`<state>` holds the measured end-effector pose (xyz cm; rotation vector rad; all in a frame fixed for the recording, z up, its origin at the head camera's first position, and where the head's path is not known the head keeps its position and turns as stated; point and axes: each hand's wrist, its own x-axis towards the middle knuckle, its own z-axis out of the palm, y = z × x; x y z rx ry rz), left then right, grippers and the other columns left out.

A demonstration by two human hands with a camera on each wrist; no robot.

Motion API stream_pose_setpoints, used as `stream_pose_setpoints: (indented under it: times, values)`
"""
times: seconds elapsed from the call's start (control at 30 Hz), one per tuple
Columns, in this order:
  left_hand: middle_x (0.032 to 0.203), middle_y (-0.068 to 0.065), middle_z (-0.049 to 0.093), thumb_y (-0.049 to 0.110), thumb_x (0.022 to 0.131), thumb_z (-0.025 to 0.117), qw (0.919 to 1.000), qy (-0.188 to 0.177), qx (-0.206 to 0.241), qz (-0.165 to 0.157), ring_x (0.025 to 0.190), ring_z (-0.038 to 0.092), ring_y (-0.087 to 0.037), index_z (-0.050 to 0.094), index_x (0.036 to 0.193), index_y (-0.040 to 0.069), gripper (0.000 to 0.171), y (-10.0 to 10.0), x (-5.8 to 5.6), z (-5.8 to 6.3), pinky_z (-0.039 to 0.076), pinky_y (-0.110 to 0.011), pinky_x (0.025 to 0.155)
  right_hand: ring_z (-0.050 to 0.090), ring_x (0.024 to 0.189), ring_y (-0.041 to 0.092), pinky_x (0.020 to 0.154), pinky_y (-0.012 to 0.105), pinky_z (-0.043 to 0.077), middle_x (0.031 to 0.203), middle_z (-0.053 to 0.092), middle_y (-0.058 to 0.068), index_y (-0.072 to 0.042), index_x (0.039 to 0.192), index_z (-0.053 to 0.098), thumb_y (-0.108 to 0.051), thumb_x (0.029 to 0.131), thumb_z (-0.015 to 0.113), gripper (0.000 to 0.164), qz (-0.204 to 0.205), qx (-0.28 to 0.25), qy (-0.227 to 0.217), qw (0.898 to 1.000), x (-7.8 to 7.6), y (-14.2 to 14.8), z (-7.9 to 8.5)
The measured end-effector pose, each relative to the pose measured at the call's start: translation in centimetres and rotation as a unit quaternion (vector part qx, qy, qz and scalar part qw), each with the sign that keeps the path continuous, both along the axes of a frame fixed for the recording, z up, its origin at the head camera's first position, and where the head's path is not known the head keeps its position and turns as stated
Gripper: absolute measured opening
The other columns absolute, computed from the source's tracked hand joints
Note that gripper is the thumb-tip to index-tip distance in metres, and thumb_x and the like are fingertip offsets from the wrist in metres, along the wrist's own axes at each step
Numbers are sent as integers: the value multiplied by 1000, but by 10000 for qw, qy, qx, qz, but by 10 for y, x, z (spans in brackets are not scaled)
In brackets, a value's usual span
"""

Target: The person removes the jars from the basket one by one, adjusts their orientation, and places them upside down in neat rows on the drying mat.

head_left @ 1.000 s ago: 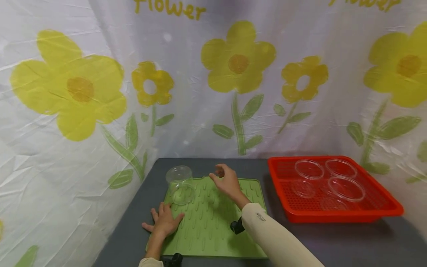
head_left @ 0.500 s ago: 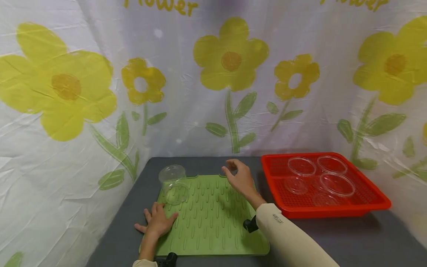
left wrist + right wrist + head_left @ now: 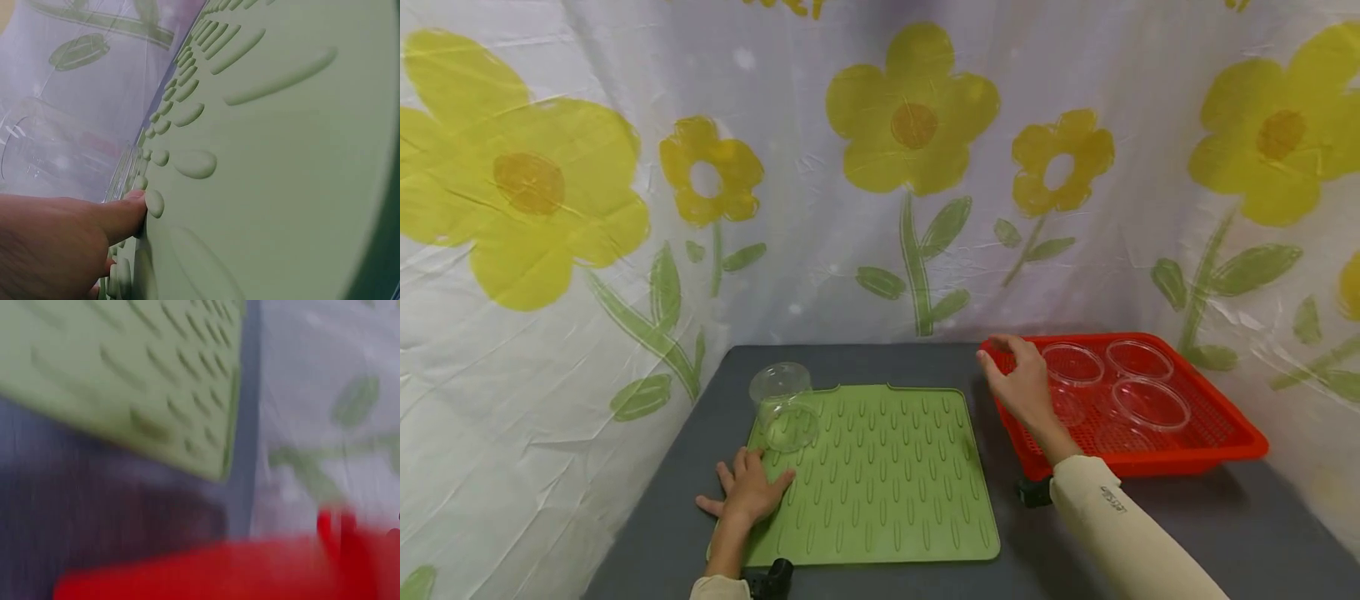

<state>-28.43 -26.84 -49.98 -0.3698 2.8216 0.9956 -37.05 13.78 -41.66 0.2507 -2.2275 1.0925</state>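
My left hand [image 3: 748,497] lies with spread fingers on the left edge of a green ridged mat [image 3: 880,500]. Just beyond its fingertips a clear plastic cup [image 3: 782,396] stands at the mat's far left corner. In the left wrist view the thumb [image 3: 122,219] rests on the mat, with the see-through cup [image 3: 56,156] behind it. My right hand [image 3: 1024,390] hovers over the left rim of a red plastic basket [image 3: 1217,450], fingers loosely bent and holding nothing. Several clear cups stand inside the basket, among them a front one [image 3: 1150,404]. The right wrist view is blurred.
A dark grey table [image 3: 925,362] lies under mat and basket. Behind it hangs a white curtain [image 3: 805,250] printed with yellow flowers. Dark table surface shows between the mat and the basket.
My right hand has moved right, from above the mat to over the basket's left side. The left hand and the cup on the mat stay in place. The head view has shifted slightly.
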Motion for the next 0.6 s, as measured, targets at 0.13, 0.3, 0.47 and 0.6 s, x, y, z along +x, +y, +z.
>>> stream_pose_setpoints:
  times: [0.13,0.3,0.47,0.6]
  values:
    - [157,-24,-3,45,94,57,10000,-35,-18,-1,139,-22,-56,26,145,-2,76,0,-2,-1,-30,-78,91,55,103,34,90,50,42,111,66,18,-3,115,65,-21,87,71,33,-469,73,192,9987,4,42,3]
    - [157,-25,-5,44,94,56,10000,-72,19,9,138,-24,-55,24,146,-2,76,-1,-3,0,-31,-76,90,52,111,37,96,54,41,119,64,20,-3,120,63,-25,89,68,38,-961,12,-32,9954,13,79,5]
    - [157,-26,-6,43,95,56,9999,-54,97,-32,138,-25,-56,23,147,-2,76,0,-3,1,-31,-77,89,51,113,40,97,55,40,121,63,23,0,120,63,-24,88,69,41,-1309,-103,-112,9913,25,103,8]
    - [157,-25,-7,45,95,56,9999,-131,96,-42,138,-25,-55,23,147,-1,77,0,-3,1,-31,-77,89,48,113,44,96,60,36,120,62,26,1,119,62,-25,85,72,44,-1556,34,-31,9878,32,121,8]
